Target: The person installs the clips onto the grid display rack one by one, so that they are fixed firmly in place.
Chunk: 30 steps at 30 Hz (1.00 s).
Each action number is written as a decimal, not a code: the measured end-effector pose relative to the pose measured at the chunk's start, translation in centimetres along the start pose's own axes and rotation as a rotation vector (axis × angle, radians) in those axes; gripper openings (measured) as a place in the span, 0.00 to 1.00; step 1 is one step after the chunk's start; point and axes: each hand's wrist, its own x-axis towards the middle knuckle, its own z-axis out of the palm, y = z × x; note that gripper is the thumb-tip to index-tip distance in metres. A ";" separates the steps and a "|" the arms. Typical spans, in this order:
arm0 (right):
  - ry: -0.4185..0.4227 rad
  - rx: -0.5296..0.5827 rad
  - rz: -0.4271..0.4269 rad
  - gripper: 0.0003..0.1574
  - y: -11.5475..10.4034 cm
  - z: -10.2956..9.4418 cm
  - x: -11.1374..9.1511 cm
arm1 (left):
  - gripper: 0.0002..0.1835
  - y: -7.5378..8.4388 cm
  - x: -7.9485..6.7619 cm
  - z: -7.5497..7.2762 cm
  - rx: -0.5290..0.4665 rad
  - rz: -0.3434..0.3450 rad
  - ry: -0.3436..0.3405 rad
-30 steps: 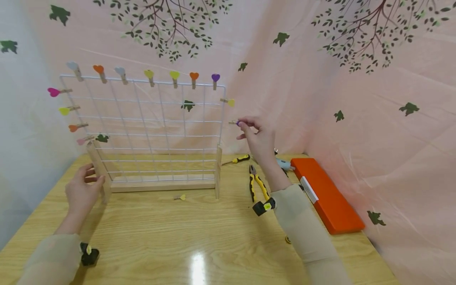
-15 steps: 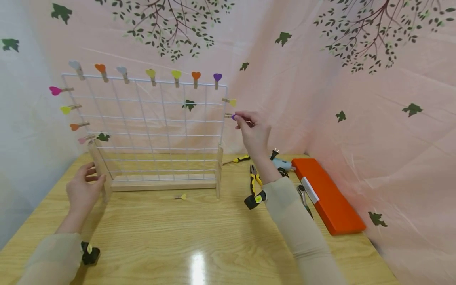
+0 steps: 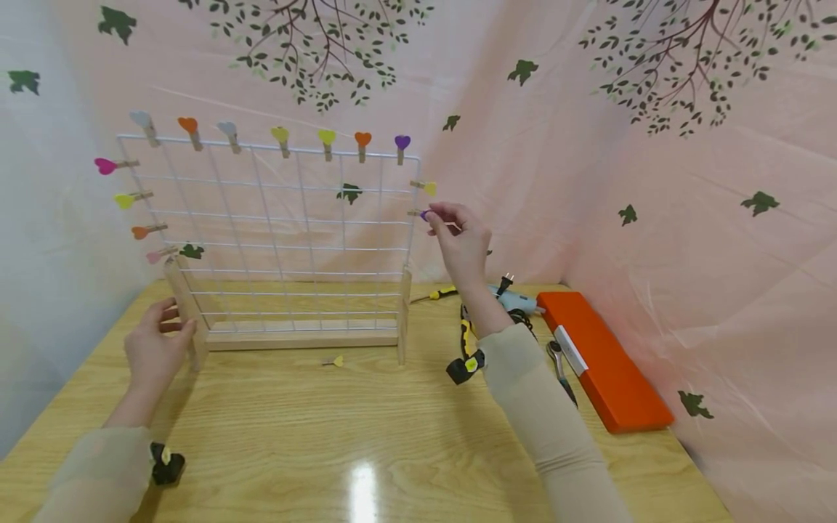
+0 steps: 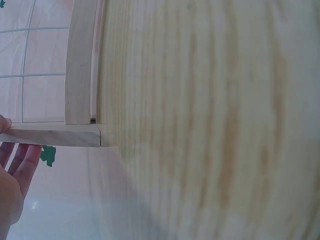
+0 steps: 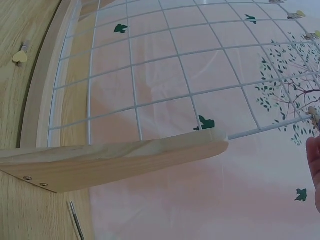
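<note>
A white wire grid rack [image 3: 261, 147] stands upright in a wooden base, with heart clothespins along its top and both sides. My right hand [image 3: 466, 245] pinches a small clothespin [image 3: 415, 213] by its purple heart, its wooden tip over the grid's right side wire. Just above it a yellow heart clothespin [image 3: 429, 189] sticks out from the same wire. In the left wrist view, the thumb and fingers of my left hand [image 4: 11, 192] grip the left wooden post [image 4: 55, 136] from both sides. A loose yellow heart clothespin [image 3: 336, 361] lies in front of the base.
To the right lie yellow-black pliers [image 3: 466, 334], partly hidden by my wrist, a screwdriver [image 3: 443, 293], a light blue glue gun [image 3: 521, 302] and a ratchet wrench [image 3: 557, 363]. An orange case [image 3: 604, 367] lies along the table's right edge. Printed cloth hangs behind.
My right hand has moved left and slightly up, bringing the purple heart clothespin from beside the grid onto its right side wire. My left hand has stayed on the post.
</note>
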 end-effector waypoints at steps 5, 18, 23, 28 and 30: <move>0.005 -0.073 -0.019 0.16 -1.1 -0.7 -0.5 | 0.23 -0.1 0.1 0.0 0.002 0.007 0.005; -0.448 -0.197 0.006 0.27 0.6 0.3 -6.0 | 0.23 -0.4 0.0 0.1 -0.010 0.026 0.015; -0.722 -0.312 0.018 0.30 2.8 2.3 -9.2 | 0.22 -0.5 0.0 0.2 -0.004 0.021 0.021; -0.917 -0.339 -0.006 0.31 5.7 4.4 -11.4 | 0.23 -0.4 0.0 0.2 -0.018 0.035 0.022; -0.977 -0.352 -0.001 0.32 6.9 5.2 -12.2 | 0.23 -0.3 0.0 0.1 -0.024 0.033 0.019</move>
